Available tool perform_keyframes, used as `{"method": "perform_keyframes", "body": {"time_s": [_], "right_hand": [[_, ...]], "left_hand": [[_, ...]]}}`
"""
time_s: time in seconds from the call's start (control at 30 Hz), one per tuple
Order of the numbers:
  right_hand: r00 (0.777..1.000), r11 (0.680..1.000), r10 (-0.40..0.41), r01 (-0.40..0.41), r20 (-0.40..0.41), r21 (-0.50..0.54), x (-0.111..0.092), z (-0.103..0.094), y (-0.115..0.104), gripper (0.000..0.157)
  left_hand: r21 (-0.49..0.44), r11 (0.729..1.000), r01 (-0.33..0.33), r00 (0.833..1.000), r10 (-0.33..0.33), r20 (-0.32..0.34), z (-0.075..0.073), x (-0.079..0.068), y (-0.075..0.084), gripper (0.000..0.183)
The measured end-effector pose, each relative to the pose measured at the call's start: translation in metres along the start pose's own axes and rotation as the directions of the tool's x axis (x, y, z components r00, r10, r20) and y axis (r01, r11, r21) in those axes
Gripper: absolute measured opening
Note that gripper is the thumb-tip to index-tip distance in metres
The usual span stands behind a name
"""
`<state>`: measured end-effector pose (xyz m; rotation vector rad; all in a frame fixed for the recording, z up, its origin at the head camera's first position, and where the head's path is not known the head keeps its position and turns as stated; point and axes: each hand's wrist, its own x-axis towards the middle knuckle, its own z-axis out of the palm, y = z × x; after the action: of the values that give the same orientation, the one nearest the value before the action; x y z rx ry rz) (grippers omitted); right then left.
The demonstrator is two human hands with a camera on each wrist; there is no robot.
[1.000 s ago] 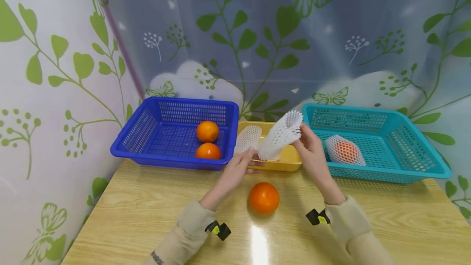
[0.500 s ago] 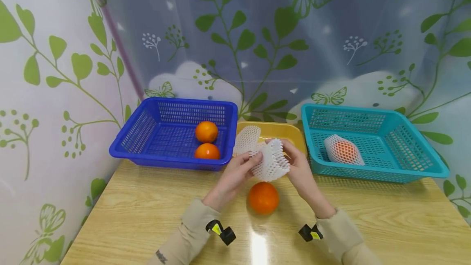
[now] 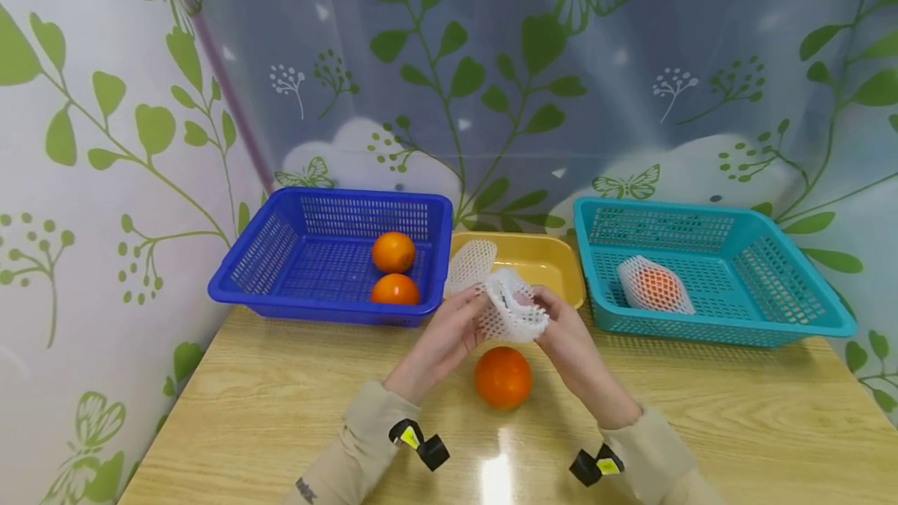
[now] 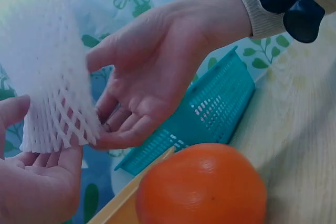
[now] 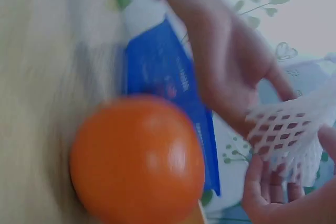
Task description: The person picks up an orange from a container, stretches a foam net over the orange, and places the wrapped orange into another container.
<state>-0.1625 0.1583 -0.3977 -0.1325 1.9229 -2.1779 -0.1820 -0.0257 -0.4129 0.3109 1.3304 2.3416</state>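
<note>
A white foam net sleeve [image 3: 515, 310] hangs between both hands, its mouth spread toward me in the head view. My left hand [image 3: 449, 337] grips its left side, thumb on top and fingers beneath. On the other side, my right hand [image 3: 571, 345] holds the edge; some of its fingers are hidden by the net. In the left wrist view the sleeve [image 4: 50, 82] stretches upward from the fingers. Just below the hands, an orange [image 3: 503, 378] sits on the table; it looms large and smooth in the right wrist view [image 5: 139, 161].
A blue basket [image 3: 281, 298] at left holds two oranges [image 3: 394, 271]. Between the baskets, a yellow tray [image 3: 568, 275] contains another foam net [image 3: 471, 265]. At right, a teal basket [image 3: 772, 330] holds a net-wrapped fruit [image 3: 658, 288]. A patterned curtain [image 3: 491, 100] stands behind.
The net sleeve has come down from above the yellow tray toward the orange and turned its mouth toward me. My right hand has lowered and moved inward; my left hand has taken hold of the net.
</note>
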Motion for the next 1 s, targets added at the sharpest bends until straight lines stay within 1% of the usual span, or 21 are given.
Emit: {"method": "perform_keyframes", "body": {"time_s": [0.07, 0.13, 0.2, 0.27, 0.4, 0.5, 0.57, 0.6, 0.67, 0.77, 0.87, 0.97, 1.0], "right_hand": [[0.998, 0.988, -0.006, -0.005, 0.066, 0.154, -0.001, -0.002, 0.002, 0.022], [0.987, 0.956, -0.001, -0.045, 0.158, 0.290, -0.003, -0.006, 0.006, 0.020], [0.973, 0.934, 0.014, -0.095, 0.231, 0.344, -0.004, -0.010, 0.010, 0.023], [0.963, 0.926, 0.028, -0.126, 0.269, 0.356, -0.005, -0.013, 0.015, 0.025], [0.963, 0.913, 0.075, -0.170, 0.257, 0.371, -0.007, -0.015, 0.020, 0.023], [0.966, 0.909, 0.074, -0.168, 0.250, 0.382, -0.009, -0.015, 0.020, 0.024], [0.967, 0.910, 0.048, -0.146, 0.251, 0.388, -0.009, -0.015, 0.019, 0.027], [0.968, 0.905, 0.031, -0.133, 0.250, 0.403, -0.009, -0.015, 0.018, 0.028], [0.971, 0.892, 0.008, -0.114, 0.239, 0.437, -0.010, -0.016, 0.017, 0.028], [0.977, 0.878, 0.006, -0.108, 0.215, 0.466, -0.012, -0.017, 0.017, 0.029], [0.978, 0.892, 0.029, -0.118, 0.205, 0.437, -0.016, -0.019, 0.021, 0.031], [0.973, 0.909, 0.051, -0.138, 0.224, 0.394, -0.020, -0.021, 0.029, 0.032], [0.971, 0.910, 0.056, -0.145, 0.232, 0.388, -0.022, -0.021, 0.033, 0.031]], "left_hand": [[-0.010, 1.000, 0.008, 1.000, -0.008, -0.003, -0.002, 0.000, -0.003, 0.041], [-0.023, 1.000, 0.020, 1.000, -0.020, 0.002, -0.003, 0.000, -0.006, 0.041], [-0.052, 0.998, 0.040, 0.999, -0.040, 0.008, -0.004, -0.001, -0.007, 0.039], [-0.090, 0.995, 0.053, 0.998, -0.051, 0.022, -0.004, -0.002, -0.008, 0.037], [-0.169, 0.984, 0.063, 0.997, -0.056, 0.048, -0.003, -0.005, -0.008, 0.027], [-0.188, 0.980, 0.065, 0.997, -0.056, 0.056, -0.002, -0.006, -0.007, 0.023], [-0.191, 0.979, 0.073, 0.996, -0.063, 0.057, -0.002, -0.008, -0.006, 0.024], [-0.189, 0.979, 0.078, 0.996, -0.069, 0.054, -0.002, -0.008, -0.006, 0.025], [-0.189, 0.978, 0.092, 0.995, -0.085, 0.044, -0.002, -0.010, -0.007, 0.026], [-0.194, 0.974, 0.114, 0.994, -0.112, 0.019, -0.005, -0.013, -0.008, 0.026], [-0.206, 0.968, 0.141, 0.989, -0.148, -0.019, -0.009, -0.018, -0.011, 0.022], [-0.186, 0.966, 0.178, 0.980, -0.192, -0.057, -0.015, -0.024, -0.015, 0.019], [-0.177, 0.965, 0.192, 0.976, -0.207, -0.068, -0.017, -0.025, -0.016, 0.019]]}}
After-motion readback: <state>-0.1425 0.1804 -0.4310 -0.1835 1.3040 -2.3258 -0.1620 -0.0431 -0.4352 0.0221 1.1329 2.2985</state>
